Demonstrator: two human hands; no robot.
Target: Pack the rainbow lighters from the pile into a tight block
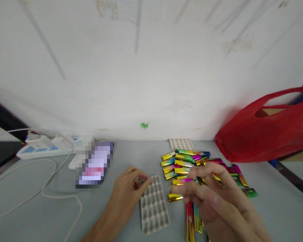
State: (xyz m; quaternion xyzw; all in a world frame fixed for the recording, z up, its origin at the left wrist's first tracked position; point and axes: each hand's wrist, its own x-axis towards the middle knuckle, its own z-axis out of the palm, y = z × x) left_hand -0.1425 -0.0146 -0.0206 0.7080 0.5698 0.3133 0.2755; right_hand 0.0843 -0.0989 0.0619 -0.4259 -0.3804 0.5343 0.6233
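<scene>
My left hand (131, 188) is closed at the upper left corner of a light grey tray (155, 205) with rows of small oval hollows, its thumb over the edge. The tray lies at a slight slant on the table. To the right, my right hand (214, 198) is raised over a heap of shiny metallic sticks (183, 163) in gold, pink, green and blue. Its fingers are apart and bent, a little blurred, and I see nothing held between them. Longer shiny strips (190, 222) in red and gold lie under this hand, partly hidden by it.
A second pale tray (181, 144) lies by the wall behind the heap. On the right stands a red bag (265, 131). At left are a phone (96, 164) with a blurred-out screen, a white power strip (47, 148) and a loose white cable (53, 196). The grey table (131, 154) meets a white wall.
</scene>
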